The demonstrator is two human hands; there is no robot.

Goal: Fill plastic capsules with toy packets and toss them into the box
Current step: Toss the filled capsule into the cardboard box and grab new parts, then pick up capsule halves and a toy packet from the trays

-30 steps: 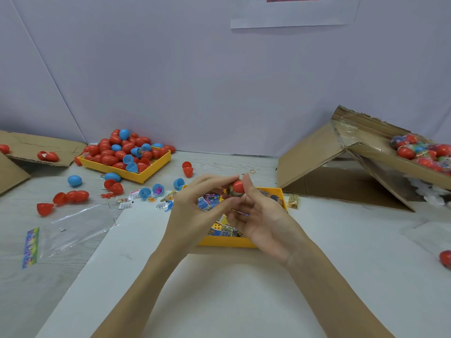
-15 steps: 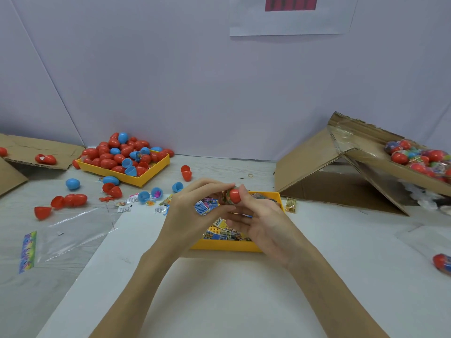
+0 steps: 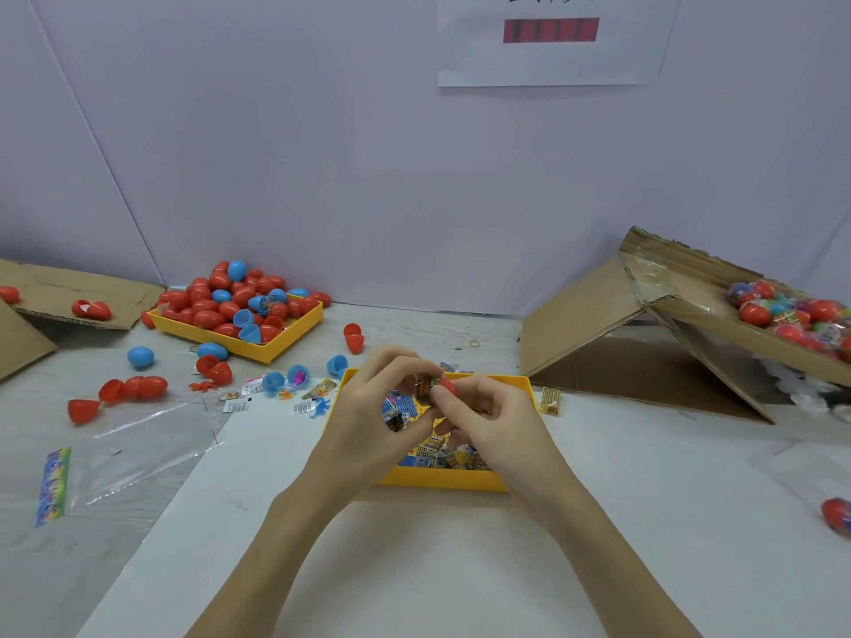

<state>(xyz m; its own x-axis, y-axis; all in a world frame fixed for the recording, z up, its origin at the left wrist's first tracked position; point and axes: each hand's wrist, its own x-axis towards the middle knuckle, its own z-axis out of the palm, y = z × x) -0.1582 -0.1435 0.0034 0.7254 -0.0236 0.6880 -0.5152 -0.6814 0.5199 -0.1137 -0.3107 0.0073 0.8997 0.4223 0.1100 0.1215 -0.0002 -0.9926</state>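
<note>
Your pale table (image 3: 414, 324) carries a white sheet (image 3: 460, 568) at lower centre, a packet tray (image 3: 437, 478) on it, a capsule tray (image 3: 258, 349) at mid-left, loose capsule halves (image 3: 138, 389) beside it, and a tilted cardboard box (image 3: 690, 315) at right.

Glossy plastic capsules (image 3: 239, 301), matt cardboard box (image 3: 594, 315)

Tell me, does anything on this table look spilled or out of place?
Yes. Loose red and blue capsule halves and small toy packets lie scattered on the table outside the yellow tray. One red capsule lies alone at the right edge.
</note>
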